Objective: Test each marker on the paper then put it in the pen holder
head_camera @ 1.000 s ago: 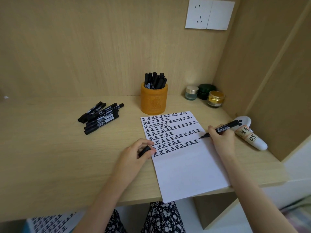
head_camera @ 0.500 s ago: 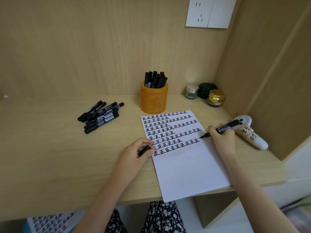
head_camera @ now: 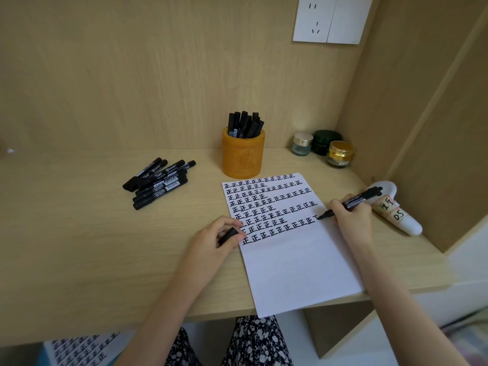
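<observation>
Right hand (head_camera: 351,217) is pinching light, stiff black plastic marker (head_camera: 356,200) mid-barrel; left hand (head_camera: 211,241) is gripping probably its cap (head_camera: 228,235).

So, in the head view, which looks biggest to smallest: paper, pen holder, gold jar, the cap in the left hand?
1. paper
2. pen holder
3. gold jar
4. cap, though the left hand hides part of it, so its place below the jar is unsure.

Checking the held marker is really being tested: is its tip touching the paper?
Touching. In the head view the tip of the marker meets the paper at an unfinished stroke, no gap.
</observation>
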`<state>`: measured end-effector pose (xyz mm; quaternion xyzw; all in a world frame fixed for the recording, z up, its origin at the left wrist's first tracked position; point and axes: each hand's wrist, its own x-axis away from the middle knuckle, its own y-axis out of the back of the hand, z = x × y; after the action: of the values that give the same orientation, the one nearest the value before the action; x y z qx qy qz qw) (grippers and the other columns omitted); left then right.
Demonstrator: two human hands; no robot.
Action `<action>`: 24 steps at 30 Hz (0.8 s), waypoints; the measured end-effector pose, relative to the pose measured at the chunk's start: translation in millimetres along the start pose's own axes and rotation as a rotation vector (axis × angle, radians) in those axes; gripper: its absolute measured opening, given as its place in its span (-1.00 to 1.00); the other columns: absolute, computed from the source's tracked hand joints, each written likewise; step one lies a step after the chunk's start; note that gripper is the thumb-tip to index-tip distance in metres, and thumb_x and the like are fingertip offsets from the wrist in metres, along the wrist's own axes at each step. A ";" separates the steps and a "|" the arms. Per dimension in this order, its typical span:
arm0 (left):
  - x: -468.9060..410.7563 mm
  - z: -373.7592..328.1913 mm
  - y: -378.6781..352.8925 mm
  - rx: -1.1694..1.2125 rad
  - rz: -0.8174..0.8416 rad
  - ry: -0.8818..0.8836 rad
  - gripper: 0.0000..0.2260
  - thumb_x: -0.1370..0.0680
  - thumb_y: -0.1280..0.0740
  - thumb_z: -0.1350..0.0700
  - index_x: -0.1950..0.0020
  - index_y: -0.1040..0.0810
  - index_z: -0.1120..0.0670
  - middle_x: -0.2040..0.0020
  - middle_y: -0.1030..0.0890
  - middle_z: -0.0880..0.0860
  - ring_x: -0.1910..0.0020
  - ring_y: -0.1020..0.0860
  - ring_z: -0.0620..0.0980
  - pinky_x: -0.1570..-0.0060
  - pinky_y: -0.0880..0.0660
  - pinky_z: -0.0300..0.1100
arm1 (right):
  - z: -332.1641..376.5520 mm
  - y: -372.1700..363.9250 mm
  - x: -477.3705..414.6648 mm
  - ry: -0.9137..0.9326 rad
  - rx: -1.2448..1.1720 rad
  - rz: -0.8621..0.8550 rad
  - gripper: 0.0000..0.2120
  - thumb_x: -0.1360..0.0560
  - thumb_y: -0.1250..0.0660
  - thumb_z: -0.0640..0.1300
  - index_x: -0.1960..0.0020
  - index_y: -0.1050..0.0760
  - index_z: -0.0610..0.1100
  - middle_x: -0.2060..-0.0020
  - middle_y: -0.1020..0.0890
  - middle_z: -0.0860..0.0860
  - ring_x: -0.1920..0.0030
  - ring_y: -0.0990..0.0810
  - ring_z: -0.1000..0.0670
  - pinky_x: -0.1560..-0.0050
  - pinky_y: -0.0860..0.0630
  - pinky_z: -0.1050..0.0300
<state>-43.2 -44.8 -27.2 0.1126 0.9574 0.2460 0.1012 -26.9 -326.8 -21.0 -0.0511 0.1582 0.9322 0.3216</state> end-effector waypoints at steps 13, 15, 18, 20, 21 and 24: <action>-0.3 1.0 -0.1 0.000 -0.006 -0.006 -0.81 -0.49 -0.36 0.02 -0.09 -0.52 -0.11 -0.04 -0.63 -0.16 -0.05 -0.56 -0.24 -0.11 -0.49 -0.27 | -3.7 -0.5 -1.2 0.005 -0.028 -0.028 -0.79 -0.44 -0.29 -0.27 0.34 -0.34 -0.20 0.42 -0.39 -0.11 0.34 -0.35 -0.06 0.27 -0.30 0.08; -0.4 0.9 -0.3 -0.007 -0.007 -0.009 -0.81 -0.49 -0.36 0.02 -0.10 -0.52 -0.11 -0.05 -0.63 -0.15 -0.05 -0.56 -0.24 -0.10 -0.49 -0.29 | -2.7 -0.7 -0.8 -0.008 -0.039 -0.029 -0.79 -0.44 -0.29 -0.26 0.34 -0.34 -0.19 0.42 -0.39 -0.11 0.34 -0.35 -0.05 0.27 -0.29 0.08; -0.5 1.6 -0.3 -0.019 -0.007 -0.012 -0.80 -0.49 -0.36 0.01 -0.10 -0.52 -0.11 -0.05 -0.63 -0.15 -0.05 -0.56 -0.24 -0.10 -0.49 -0.28 | -1.9 -1.1 -0.3 -0.015 -0.050 -0.016 -0.78 -0.45 -0.29 -0.26 0.34 -0.34 -0.19 0.43 -0.38 -0.09 0.35 -0.34 -0.04 0.27 -0.29 0.09; -0.4 2.0 -0.2 -0.014 -0.006 -0.010 -0.81 -0.49 -0.36 0.01 -0.10 -0.52 -0.11 -0.05 -0.63 -0.15 -0.05 -0.56 -0.24 -0.11 -0.50 -0.26 | -2.3 -1.2 -0.7 -0.008 -0.048 -0.005 -0.77 -0.45 -0.30 -0.26 0.35 -0.34 -0.18 0.44 -0.38 -0.08 0.34 -0.35 -0.05 0.26 -0.30 0.08; -0.4 2.0 -0.1 -0.013 -0.004 -0.008 -0.81 -0.49 -0.36 0.01 -0.10 -0.52 -0.11 -0.05 -0.63 -0.15 -0.05 -0.56 -0.24 -0.11 -0.50 -0.25 | -2.3 -1.3 -0.9 -0.008 -0.044 -0.002 -0.76 -0.45 -0.30 -0.26 0.35 -0.34 -0.17 0.45 -0.38 -0.07 0.35 -0.35 -0.05 0.25 -0.30 0.08; -1.1 1.5 0.0 -0.018 -0.004 -0.008 -0.80 -0.49 -0.35 0.00 -0.11 -0.52 -0.11 -0.06 -0.63 -0.16 -0.06 -0.56 -0.23 -0.12 -0.49 -0.25 | -2.5 -1.8 -1.2 -0.004 -0.037 0.005 -0.76 -0.45 -0.31 -0.26 0.35 -0.33 -0.19 0.46 -0.38 -0.07 0.36 -0.35 -0.05 0.28 -0.29 0.10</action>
<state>-41.8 -44.5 -28.3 0.1109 0.9550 0.2537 0.1066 -24.9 -327.1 -23.6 -0.0549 0.1407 0.9358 0.3186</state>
